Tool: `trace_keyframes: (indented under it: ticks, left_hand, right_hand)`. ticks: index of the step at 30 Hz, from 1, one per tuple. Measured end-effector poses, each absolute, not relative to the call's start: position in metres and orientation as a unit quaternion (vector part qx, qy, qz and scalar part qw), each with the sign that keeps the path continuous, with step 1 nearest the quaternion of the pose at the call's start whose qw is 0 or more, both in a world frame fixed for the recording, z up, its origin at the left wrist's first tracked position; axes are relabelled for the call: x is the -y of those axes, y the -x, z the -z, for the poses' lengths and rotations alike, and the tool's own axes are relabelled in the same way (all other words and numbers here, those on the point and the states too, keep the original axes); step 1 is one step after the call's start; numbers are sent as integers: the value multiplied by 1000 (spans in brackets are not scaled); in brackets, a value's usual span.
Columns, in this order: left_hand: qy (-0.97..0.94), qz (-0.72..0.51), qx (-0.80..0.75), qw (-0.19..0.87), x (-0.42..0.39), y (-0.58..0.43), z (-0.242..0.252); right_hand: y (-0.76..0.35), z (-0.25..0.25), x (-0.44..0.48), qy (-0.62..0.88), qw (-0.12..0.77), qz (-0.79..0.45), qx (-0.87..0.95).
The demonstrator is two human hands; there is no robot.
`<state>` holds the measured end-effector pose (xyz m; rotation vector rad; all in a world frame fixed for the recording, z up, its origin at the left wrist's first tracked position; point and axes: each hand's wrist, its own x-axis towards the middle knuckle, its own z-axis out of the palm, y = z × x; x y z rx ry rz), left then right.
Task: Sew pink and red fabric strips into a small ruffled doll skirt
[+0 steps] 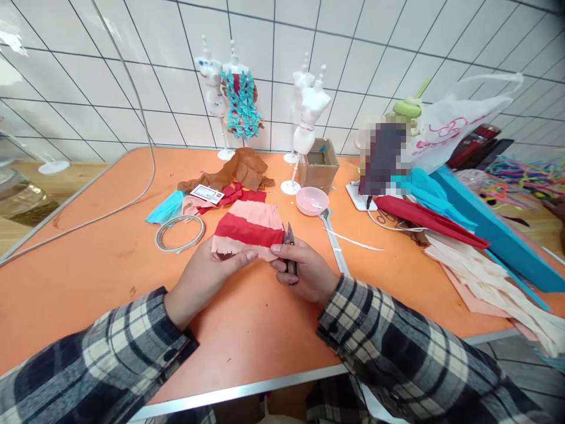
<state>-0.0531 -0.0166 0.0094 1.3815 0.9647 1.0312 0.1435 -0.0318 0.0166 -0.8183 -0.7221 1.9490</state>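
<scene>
- Two bare hands are holding a pink-and-red striped sheet of thin, crinkled material (pixel 249 229) around the centre of the frame, over the orange tabletop (pixel 247 335).
- The left hand (pixel 209 268) is pinching its lower left edge, thumb in front, the other fingers mostly hiding.
- The right hand (pixel 311 268) is wrapping around small black-handled metal snips (pixel 289 234), blades pointing up, its thumb also pressing the sheet's lower right corner.
- From here it's looking light, soft and easily torn; paper or cloth, I can't tell. Gentle side pinches should be suiting it, clear of the nicked lower edge.
</scene>
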Motion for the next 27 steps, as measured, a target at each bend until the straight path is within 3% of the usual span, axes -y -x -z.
trace_keyframes:
  ticks: [5,10,12,15,22,27]
  left_hand:
    - [-507,-524,-308,610,-18,89,-19]
    - [-560,-352,-348,664,-14,94,-33]
    - [-558,-267,-399,677,-2,81,-33]
    - [-564,-232,-417,674,17,60,-31]
    - [-506,-308,-409,694,25,53,-16]
    - [-617,-310,-457,560,16,61,-26]
  right_hand:
    - [-155,-14,20,369,391,-684,494]
    - [-159,-19,20,343,312,-610,643]
    - [-159,-21,23,335,310,-602,655]
    - [-160,-22,25,354,355,-581,642]
    - [-159,-16,18,419,409,-591,555]
    - [-156,-19,20,426,388,-603,552]
